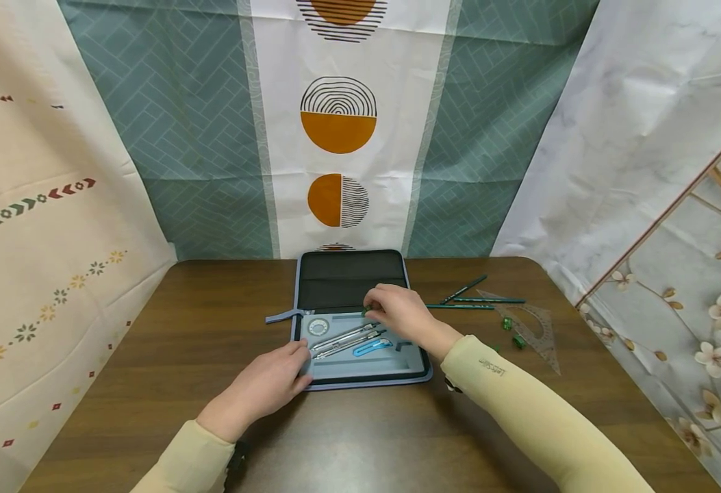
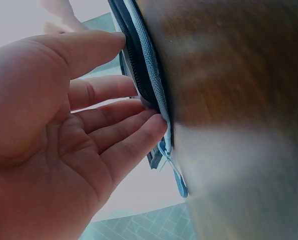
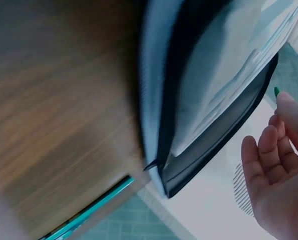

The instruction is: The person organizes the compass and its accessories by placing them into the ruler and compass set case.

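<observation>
Right hand: The right hand (image 1: 395,311) pinches a small green piece (image 3: 277,91) between thumb and index finger; the other fingers curl loosely, clear of it.
Left hand: The left hand (image 1: 272,383) has its fingers nearly straight, touching the left edge of the pencil case (image 1: 366,385) without gripping anything.
Green piece position: Over the far part of the tray, near the hinge; contact with the tray cannot be told.
Step in hand: Judged to be seating the piece in the tray. Steady the case edge, keep the pinch light, align the piece with its recess before release, and keep the knuckles off the silver instruments (image 1: 349,345).
Green piece axis: The exposed tip projects past the thumb; the fingers hide the rest, so its long axis cannot be told.
Instrument axis: Diagonal, from near left to far right.
</observation>
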Action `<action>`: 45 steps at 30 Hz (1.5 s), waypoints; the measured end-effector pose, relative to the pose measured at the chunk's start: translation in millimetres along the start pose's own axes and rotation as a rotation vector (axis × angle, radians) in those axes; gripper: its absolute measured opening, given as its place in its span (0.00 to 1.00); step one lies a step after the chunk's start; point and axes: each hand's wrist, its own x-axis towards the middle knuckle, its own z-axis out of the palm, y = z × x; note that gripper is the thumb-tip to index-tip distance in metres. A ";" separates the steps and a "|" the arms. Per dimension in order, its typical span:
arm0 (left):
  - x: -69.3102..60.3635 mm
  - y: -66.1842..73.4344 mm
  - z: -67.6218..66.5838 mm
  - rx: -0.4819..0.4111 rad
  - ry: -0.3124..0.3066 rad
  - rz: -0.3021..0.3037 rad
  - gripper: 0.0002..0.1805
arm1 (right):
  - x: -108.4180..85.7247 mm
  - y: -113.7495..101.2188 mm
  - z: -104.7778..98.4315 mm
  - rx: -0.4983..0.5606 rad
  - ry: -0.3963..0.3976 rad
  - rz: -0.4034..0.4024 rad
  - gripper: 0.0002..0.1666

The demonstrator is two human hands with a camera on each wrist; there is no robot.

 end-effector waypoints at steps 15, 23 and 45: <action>0.8 1.6 0.2 -0.014 -0.021 -0.022 0.16 | 22.1 -20.8 17.3 0.083 -0.062 0.114 0.12; 1.3 2.0 1.2 -0.003 -0.010 -0.010 0.16 | 33.1 -31.9 27.1 0.008 -0.067 0.120 0.07; 0.5 -2.1 1.7 -0.008 -0.023 -0.034 0.16 | 38.1 -41.0 33.5 -0.044 -0.141 0.142 0.08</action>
